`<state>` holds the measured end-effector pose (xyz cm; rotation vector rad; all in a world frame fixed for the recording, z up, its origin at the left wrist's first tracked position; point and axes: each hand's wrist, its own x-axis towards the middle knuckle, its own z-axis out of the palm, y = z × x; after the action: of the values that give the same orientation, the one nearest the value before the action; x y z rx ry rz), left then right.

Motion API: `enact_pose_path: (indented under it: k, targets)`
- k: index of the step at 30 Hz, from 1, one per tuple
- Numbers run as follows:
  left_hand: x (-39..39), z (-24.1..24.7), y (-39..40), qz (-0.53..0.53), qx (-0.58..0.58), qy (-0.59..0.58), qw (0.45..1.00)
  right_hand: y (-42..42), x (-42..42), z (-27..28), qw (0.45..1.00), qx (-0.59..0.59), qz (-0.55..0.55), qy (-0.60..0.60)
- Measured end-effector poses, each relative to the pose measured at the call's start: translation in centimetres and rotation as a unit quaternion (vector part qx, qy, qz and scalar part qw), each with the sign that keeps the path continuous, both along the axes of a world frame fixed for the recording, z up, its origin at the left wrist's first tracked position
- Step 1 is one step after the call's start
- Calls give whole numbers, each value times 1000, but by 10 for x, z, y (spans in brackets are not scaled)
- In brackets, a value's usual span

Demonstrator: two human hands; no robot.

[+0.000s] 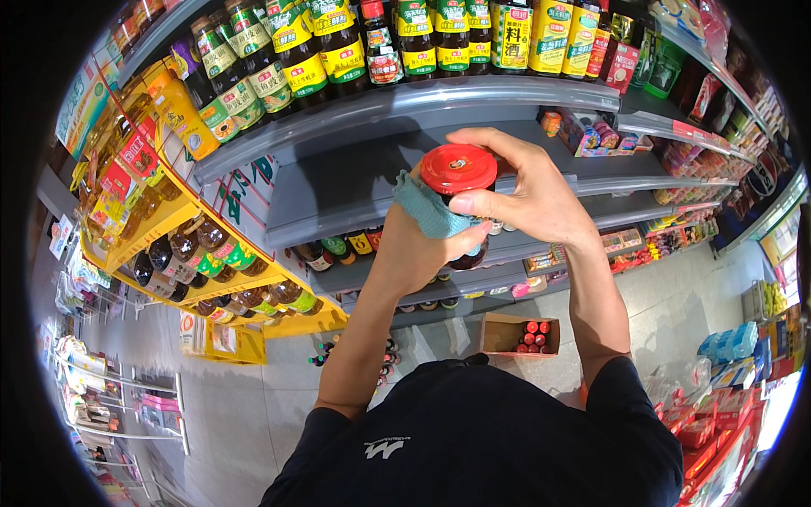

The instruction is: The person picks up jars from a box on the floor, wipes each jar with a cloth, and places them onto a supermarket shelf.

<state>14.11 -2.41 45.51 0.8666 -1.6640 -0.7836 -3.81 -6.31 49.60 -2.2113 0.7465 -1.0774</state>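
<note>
A glass jar with a red lid (459, 168) is held up between both hands, before a grey shelf (355, 171). My left hand (421, 244) wraps the jar's near side through a teal cloth (437, 209). Its thumb presses near the jar's lower part. My right hand (529, 190) grips the jar from the right, with fingers behind the lid and the thumb across the front just under its rim. Dark contents show at the jar's bottom; most of its side is hidden by the cloth and fingers.
Sauce bottles (342, 54) line the shelf above. Lower shelves hold more bottles (339, 247). A yellow rack (260, 279) with oil bottles stands left. On the floor are an open cardboard box (494, 336) of red-lidded jars and loose bottles (324, 352). Red boxes (703, 424) are stacked right.
</note>
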Motion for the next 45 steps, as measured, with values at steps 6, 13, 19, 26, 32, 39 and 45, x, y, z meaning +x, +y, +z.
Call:
enact_pose_path:
  k: [6, 13, 19, 26, 32, 39, 45]
  targets:
    - [4, -7, 3, -67, 108, 53, 991, -13, 0, -19, 969, 116, 79, -201]
    - [-1, -54, -15, -234, 236, 291, 897, -16, -1, -32, 958, 124, 78, -246]
    - [-23, -60, -13, -232, 203, 565, 765, -10, 13, -52, 931, 68, -8, -358]
    - [-17, -77, -21, -121, 242, 640, 719, 7, 29, -77, 935, 87, 14, -344]
    - [-29, -73, -7, -176, 310, 528, 771, -24, 6, -78, 936, 156, -4, -315]
    - [-44, -87, 4, -156, 305, 524, 780, -14, 13, -74, 911, 201, -122, -339]
    - [-56, -88, 10, -96, 307, 493, 808, -6, -4, -81, 948, 105, -84, -289]
